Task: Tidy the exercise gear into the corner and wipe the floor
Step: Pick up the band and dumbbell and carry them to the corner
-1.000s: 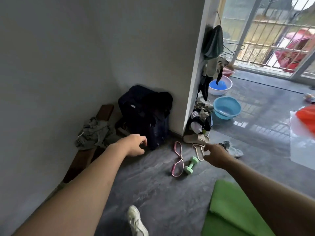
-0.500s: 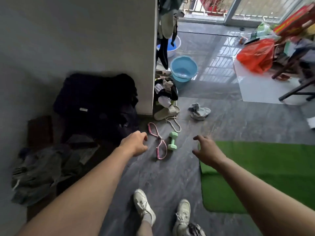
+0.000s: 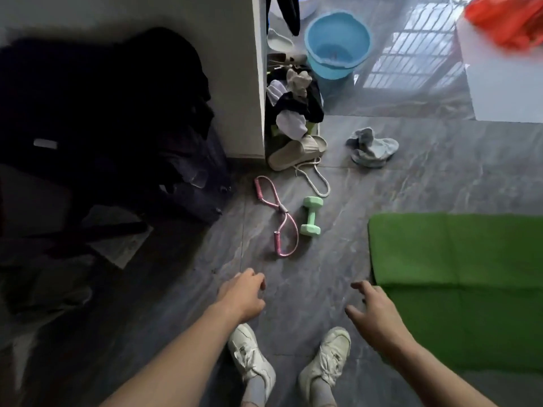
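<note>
Two empty hands, left hand point(image 3: 242, 295), right hand point(image 3: 373, 312), dumbbell point(image 3: 311, 215) well beyond fingers point(image 3: 357, 286)

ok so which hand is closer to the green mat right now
Right. The right hand hangs beside the green mat, almost at its near left edge; the left hand is farther left, across bare floor.

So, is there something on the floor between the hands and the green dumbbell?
Nothing visible blocks it. Bare grey floor lies between both empty hands, left and right, and the green dumbbell. The pink stretch band lies just beside the dumbbell, nearer the left hand, not across the path.
</note>
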`<state>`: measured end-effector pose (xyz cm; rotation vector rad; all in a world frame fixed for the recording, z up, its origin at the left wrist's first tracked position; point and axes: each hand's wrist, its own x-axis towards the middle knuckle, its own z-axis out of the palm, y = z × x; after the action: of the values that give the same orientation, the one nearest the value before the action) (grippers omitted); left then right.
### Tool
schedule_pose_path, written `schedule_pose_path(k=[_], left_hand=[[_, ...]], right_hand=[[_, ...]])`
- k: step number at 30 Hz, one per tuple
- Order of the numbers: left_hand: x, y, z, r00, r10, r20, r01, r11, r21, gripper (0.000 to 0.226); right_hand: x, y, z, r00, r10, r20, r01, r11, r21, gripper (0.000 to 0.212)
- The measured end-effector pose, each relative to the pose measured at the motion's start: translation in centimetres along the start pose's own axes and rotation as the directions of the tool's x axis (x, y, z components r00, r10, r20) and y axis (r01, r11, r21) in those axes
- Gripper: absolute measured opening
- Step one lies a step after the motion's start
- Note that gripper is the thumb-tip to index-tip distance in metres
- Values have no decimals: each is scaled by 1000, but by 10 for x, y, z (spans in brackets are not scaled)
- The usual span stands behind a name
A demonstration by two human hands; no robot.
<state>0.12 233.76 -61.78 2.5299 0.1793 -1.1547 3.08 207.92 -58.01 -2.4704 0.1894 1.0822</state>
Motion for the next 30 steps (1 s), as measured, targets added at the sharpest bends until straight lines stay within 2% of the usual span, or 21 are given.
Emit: schedule_pose_path(k=[6, 10, 12, 14, 17, 20, 21, 23, 25, 26, 27, 28, 30], left_hand=[[95, -18, 75, 1000, -12, -19, 13, 999, 35, 30], [166, -27, 123, 996, -21, -92, 21, 1000, -3, 27], [204, -27, 147, 988, -28, -151, 22, 999, -41, 27], [251, -27, 167, 972, -18, -236, -1, 997, -81, 26], [326, -27, 180, 916, 55, -398, -111, 987, -120, 25], [398, -35, 174, 767, 280, -577, -268, 957, 108, 23], [419, -40, 171, 719, 314, -620, -296, 945, 136, 20], [455, -48, 166, 680, 278, -679, -330, 942, 55, 24], [480, -60, 165, 687, 205, -697, -328, 944, -45, 41], [489, -67, 166, 694, 187, -695, -309, 950, -52, 34], [496, -75, 166, 707, 189, -681, -280, 960, -25, 25], [498, -81, 164, 729, 205, -653, -240, 970, 36, 27], [494, -93, 159, 800, 239, -551, -170, 970, 173, 44]], right_hand=[[87, 61, 75, 998, -22, 60, 26, 998, -64, 47], [159, 90, 119, 997, -30, 69, 35, 996, -78, 46], [206, 98, 139, 999, -39, 20, 40, 997, -61, 45], [261, 93, 153, 995, -30, -94, 33, 999, 32, 42], [343, 68, 166, 971, -9, -237, 56, 980, 191, 36], [414, 42, 168, 938, -67, -341, 138, 972, 191, 33], [435, 37, 170, 927, -82, -365, 152, 974, 168, 35], [470, 35, 175, 920, -46, -389, 118, 979, 165, 45], [495, 37, 180, 916, 51, -398, 30, 980, 196, 57], [503, 39, 182, 917, 90, -390, -6, 977, 212, 62], [508, 41, 183, 924, 115, -366, -31, 973, 227, 66], [511, 41, 183, 938, 120, -326, -44, 972, 230, 69], [512, 40, 181, 973, 76, -220, -44, 988, 145, 64]])
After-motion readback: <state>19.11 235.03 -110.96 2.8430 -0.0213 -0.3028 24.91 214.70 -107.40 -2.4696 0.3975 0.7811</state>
